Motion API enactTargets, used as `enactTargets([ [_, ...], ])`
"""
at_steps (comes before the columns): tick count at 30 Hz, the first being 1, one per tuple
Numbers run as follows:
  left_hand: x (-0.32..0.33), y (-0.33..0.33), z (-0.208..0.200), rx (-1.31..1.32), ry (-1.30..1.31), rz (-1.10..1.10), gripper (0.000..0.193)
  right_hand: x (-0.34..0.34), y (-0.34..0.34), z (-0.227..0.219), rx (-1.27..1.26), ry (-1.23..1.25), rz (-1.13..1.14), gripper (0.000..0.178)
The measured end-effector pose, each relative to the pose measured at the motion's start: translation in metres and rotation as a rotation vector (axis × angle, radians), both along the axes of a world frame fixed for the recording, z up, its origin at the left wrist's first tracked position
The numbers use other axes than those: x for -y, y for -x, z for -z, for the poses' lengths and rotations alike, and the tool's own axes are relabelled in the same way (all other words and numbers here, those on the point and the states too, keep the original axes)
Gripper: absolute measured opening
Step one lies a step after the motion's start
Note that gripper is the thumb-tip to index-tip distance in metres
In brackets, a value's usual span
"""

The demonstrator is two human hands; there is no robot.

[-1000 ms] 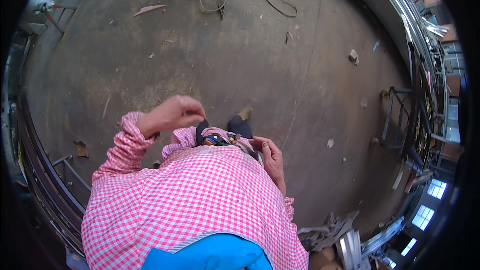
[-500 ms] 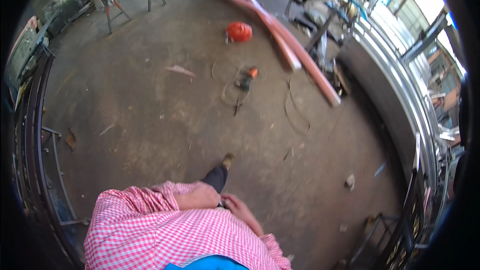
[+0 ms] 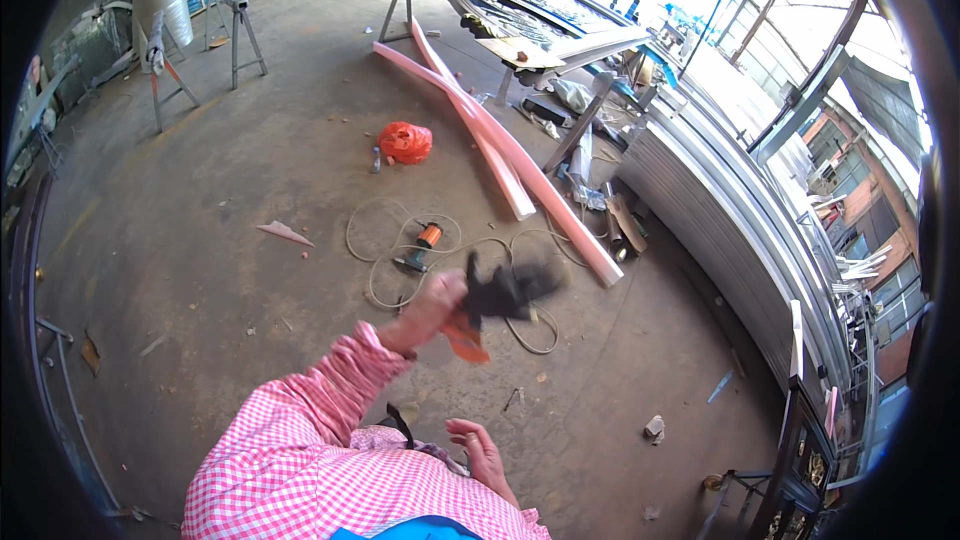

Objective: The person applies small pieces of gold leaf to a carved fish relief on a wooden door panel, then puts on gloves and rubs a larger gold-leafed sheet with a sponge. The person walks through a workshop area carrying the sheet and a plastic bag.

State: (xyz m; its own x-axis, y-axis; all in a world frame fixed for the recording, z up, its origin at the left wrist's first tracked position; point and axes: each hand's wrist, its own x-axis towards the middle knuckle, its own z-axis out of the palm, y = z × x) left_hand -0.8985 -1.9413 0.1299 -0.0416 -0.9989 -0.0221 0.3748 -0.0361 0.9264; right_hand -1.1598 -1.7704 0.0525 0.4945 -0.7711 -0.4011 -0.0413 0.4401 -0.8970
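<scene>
My left hand (image 3: 432,310) is raised in front of me, its fingers closed on a floppy black and orange thing that looks like a work glove (image 3: 508,287). Motion smears the black part, and an orange flap hangs beneath it. Close to my waist, my right hand (image 3: 483,452) is empty, its fingers loosely bent and apart. A dark strap (image 3: 400,424) shows at my front between the two arms. Beyond the left hand, an orange and teal power tool (image 3: 420,248) lies on the floor amid its looped pale cord (image 3: 372,285).
Two long pink-wrapped bars (image 3: 560,205) cross on the floor ahead, right of a red plastic bag (image 3: 405,143). Metal profiles (image 3: 720,210) are stacked along the right. Farther off stand a work table (image 3: 530,52) and a sawhorse (image 3: 236,35). A stone-like lump (image 3: 654,429) lies at right.
My left hand has come up and forward from my waist, now with the black and orange glove in it. My right hand stays low near my waist. The view has tilted up.
</scene>
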Motion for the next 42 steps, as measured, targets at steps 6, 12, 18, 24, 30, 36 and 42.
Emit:
enactTargets([
  [6, 0.008, -0.072, 0.008, -0.242, -0.008, -0.43, 0.037, 0.069, -0.01, 0.0, -0.556, 0.469, -0.943, 0.031],
  [12, -0.058, -0.124, 0.055, -0.039, -0.093, -0.548, 0.035, 0.093, 0.006, 0.019, -0.326, 0.285, -0.805, 0.021],
  [18, -0.085, -0.087, 0.074, -0.147, -0.109, -0.438, 0.032, 0.128, -0.011, -0.025, -0.477, 0.676, -0.391, 0.014],
  [24, -0.065, -0.019, 0.04, 0.353, -0.011, -0.273, 0.029, 0.152, -0.078, -0.075, -0.006, 0.558, 0.031, 0.038],
  [30, -0.053, -0.016, 0.019, 0.364, -0.084, -0.396, 0.022, 0.182, -0.072, -0.061, 0.256, 0.12, 0.304, 0.028],
  [36, -0.039, -0.03, -0.008, 0.654, 0.081, -0.398, 0.013, 0.21, -0.04, -0.07, -0.23, 0.792, 0.233, 0.029],
  [42, 0.002, 0.03, -0.002, 0.73, 0.32, -0.065, 0.028, 0.222, -0.041, -0.098, -0.421, 0.887, 0.085, 0.029],
])
